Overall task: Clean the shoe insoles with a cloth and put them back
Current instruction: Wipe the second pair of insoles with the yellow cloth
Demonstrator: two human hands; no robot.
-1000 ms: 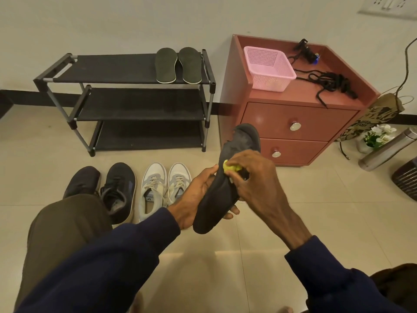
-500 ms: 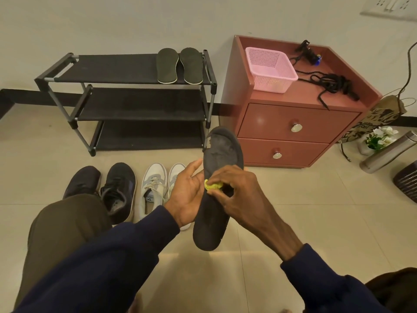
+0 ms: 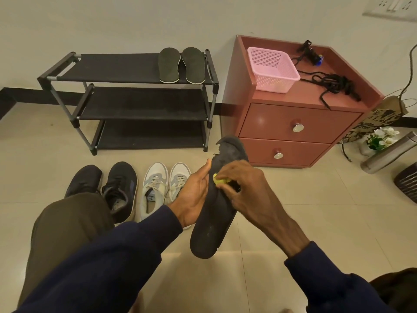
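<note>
Hanging tilted above the floor [image 3: 293, 211], near the middle of the scene, a dark insole [image 3: 211, 224] is gripped at its left edge by the left hand [image 3: 194, 195], the thumb laid along it. A yellow cloth [image 3: 218, 180] (mostly hidden) is pinched in the bent fingers [image 3: 233, 177] of the right hand [image 3: 246, 188] and pressed against the insole's upper half. Two more insoles [image 3: 180, 65] are laid on the far shoe rack [image 3: 126, 102].

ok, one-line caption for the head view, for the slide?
Left hand holds a dark grey shoe insole while the right hand presses a small yellow cloth against it.
</note>
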